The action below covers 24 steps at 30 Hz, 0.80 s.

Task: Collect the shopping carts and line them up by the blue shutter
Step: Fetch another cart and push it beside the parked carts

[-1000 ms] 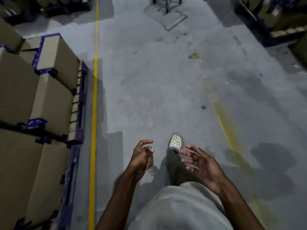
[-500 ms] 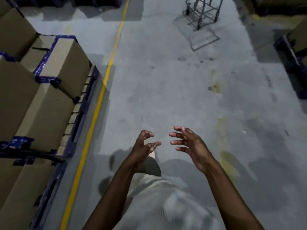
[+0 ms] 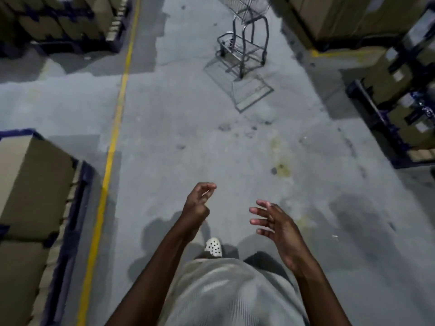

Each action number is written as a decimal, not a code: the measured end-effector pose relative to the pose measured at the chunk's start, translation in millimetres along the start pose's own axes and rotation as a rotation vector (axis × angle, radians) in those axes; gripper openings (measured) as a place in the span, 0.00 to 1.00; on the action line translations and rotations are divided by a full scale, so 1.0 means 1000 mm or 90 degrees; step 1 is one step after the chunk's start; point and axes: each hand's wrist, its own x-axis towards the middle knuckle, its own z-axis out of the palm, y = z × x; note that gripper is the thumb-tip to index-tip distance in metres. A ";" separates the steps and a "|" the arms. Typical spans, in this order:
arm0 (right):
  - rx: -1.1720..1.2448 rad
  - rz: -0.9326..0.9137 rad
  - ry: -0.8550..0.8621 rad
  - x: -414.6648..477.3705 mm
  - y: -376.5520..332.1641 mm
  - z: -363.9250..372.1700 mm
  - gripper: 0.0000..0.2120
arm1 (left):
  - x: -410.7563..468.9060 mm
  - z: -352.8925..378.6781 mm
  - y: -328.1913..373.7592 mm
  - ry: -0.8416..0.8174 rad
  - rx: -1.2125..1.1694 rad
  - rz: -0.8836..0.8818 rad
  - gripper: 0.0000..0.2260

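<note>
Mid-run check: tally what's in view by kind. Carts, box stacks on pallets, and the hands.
Shopping carts: 1
Box stacks on pallets: 4, near left, far left, far right, near right
Hands: 2, left hand and right hand, neither touching the cart
Total: 7

Both bare arms reach forward, left hand (image 3: 197, 207) loosely curled, right hand (image 3: 276, 225) spread, each holding nothing.
</note>
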 end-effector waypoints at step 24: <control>0.058 0.007 -0.012 0.600 -0.450 -0.085 0.14 | 0.623 0.122 0.226 0.022 -0.110 -0.119 0.10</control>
